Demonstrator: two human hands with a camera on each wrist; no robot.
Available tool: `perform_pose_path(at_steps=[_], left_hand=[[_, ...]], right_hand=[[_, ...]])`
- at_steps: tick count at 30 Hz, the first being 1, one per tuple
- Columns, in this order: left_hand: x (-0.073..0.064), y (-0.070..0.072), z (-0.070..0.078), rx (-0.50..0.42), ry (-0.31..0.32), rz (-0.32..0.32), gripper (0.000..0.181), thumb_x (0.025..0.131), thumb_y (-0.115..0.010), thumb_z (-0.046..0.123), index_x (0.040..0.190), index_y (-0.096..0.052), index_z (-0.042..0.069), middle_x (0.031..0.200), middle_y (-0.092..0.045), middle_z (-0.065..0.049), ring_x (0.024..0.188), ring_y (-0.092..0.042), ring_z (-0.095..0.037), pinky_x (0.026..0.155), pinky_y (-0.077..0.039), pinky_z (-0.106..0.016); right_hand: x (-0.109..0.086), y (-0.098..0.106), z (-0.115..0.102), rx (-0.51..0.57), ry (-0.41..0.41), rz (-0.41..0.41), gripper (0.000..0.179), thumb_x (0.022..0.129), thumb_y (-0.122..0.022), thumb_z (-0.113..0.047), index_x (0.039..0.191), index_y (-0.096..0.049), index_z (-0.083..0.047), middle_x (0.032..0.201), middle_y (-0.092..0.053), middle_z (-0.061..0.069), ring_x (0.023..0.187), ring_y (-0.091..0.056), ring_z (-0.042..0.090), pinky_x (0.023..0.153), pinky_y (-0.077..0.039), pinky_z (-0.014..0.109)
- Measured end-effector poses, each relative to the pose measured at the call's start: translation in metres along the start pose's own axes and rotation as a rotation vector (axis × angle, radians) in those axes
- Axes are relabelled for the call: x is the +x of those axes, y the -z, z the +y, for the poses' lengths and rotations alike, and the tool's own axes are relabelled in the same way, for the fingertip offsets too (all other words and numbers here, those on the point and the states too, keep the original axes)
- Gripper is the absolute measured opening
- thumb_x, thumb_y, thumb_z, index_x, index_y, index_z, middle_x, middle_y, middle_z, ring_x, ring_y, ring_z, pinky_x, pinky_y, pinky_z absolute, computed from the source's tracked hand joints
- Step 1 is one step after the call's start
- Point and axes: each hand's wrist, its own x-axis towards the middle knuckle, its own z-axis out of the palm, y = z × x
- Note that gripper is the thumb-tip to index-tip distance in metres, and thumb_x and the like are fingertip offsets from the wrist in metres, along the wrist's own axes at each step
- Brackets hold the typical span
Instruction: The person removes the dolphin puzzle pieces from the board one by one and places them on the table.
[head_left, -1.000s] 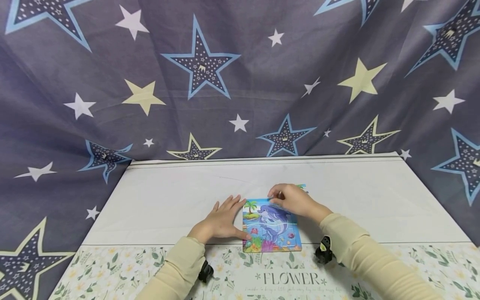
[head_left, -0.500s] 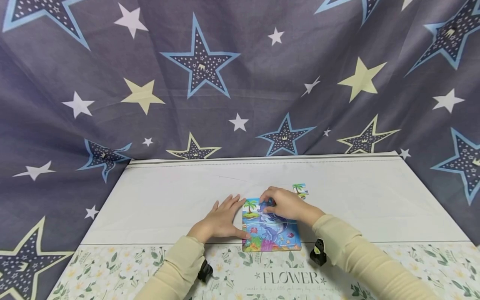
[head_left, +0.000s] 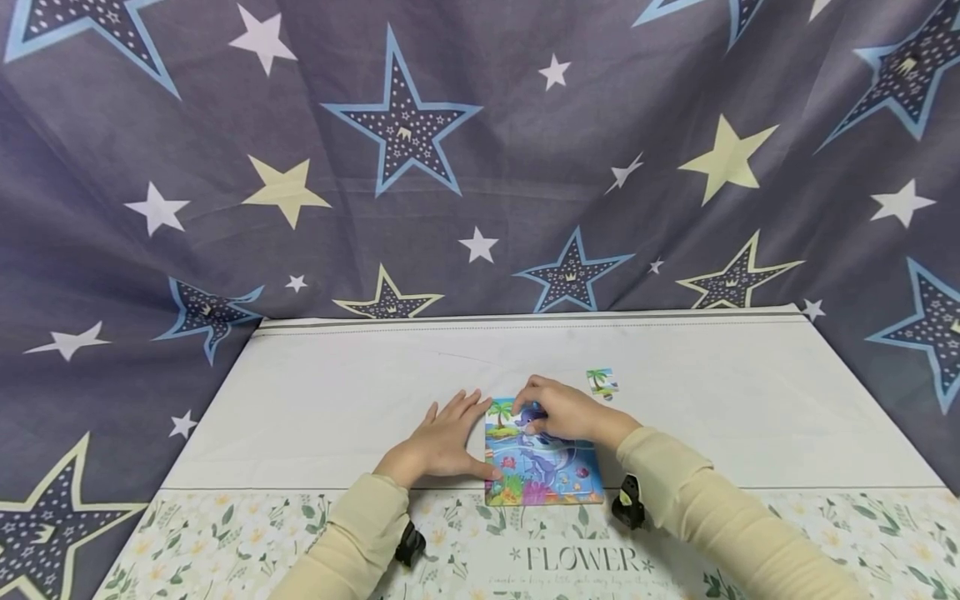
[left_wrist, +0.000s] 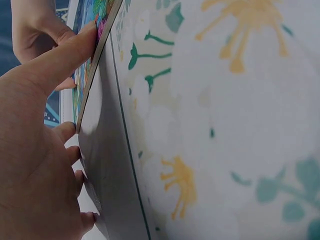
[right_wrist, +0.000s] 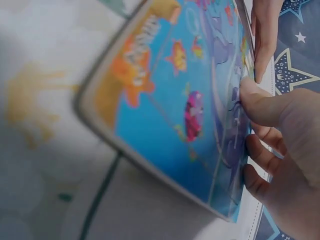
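Observation:
A jigsaw puzzle [head_left: 551, 479] with dolphins, a palm tree and coral lies flat on the table. My left hand [head_left: 442, 437] spreads along its left side, the thumb over the lower left edge and a fingertip at the top left corner. My right hand [head_left: 566, 410] bends over the upper part of the puzzle. Its thumb [right_wrist: 257, 102] and fingers appear to pinch a puzzle piece at the dolphin's head, mostly hidden by the hand. Past the right hand lies a loose puzzle piece [head_left: 602, 382] with a palm tree.
The white table cover [head_left: 337, 400] has a flowered front band with the word FLOWER. A grey curtain [head_left: 480, 167] with stars hangs behind and beside the table. Each wrist wears a black camera.
My right hand has moved left and slightly down from the puzzle's top edge onto the dolphin's head, uncovering the loose piece behind it. My left hand stays in place.

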Motion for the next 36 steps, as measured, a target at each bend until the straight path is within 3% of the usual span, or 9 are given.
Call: perform_pose_path(at_steps=[9, 24, 30, 36], left_hand=[[0.001, -0.003, -0.002, 0.002, 0.001, -0.005, 0.115, 0.070, -0.075, 0.069, 0.160, -0.020, 0.022, 0.166, -0.010, -0.001, 0.152, -0.001, -0.024, 0.119, 0.001, -0.059], [-0.002, 0.001, -0.001, -0.020, 0.006, -0.009, 0.113, 0.072, -0.076, 0.066, 0.160, -0.021, 0.020, 0.166, -0.010, -0.002, 0.152, -0.001, -0.024, 0.119, 0.002, -0.058], [-0.002, -0.001, -0.001, -0.025, 0.000, -0.003, 0.113, 0.071, -0.076, 0.066, 0.159, -0.022, 0.020, 0.166, -0.011, -0.002, 0.152, -0.002, -0.025, 0.119, 0.001, -0.059], [-0.001, -0.003, -0.002, -0.023, -0.005, 0.008, 0.114, 0.071, -0.076, 0.067, 0.159, -0.022, 0.020, 0.166, -0.011, -0.002, 0.152, -0.003, -0.025, 0.119, 0.001, -0.059]], right_hand=[[0.004, 0.001, -0.004, -0.022, -0.048, -0.029, 0.023, 0.085, -0.078, -0.012, 0.106, -0.069, -0.014, 0.098, -0.054, 0.000, 0.088, -0.056, 0.017, 0.081, -0.052, 0.038], [0.006, -0.001, -0.010, -0.068, -0.063, 0.014, 0.025, 0.080, -0.081, -0.016, 0.102, -0.069, -0.018, 0.097, -0.056, 0.001, 0.090, -0.054, 0.021, 0.084, -0.051, 0.044], [0.007, -0.001, -0.014, -0.045, -0.183, 0.019, 0.031, 0.080, -0.082, -0.017, 0.106, -0.066, -0.015, 0.099, -0.058, 0.001, 0.092, -0.058, 0.021, 0.083, -0.053, 0.042], [0.005, 0.002, -0.017, -0.041, -0.313, 0.052, 0.038, 0.076, -0.086, -0.024, 0.105, -0.067, -0.010, 0.094, -0.061, 0.001, 0.082, -0.056, 0.016, 0.074, -0.053, 0.039]])
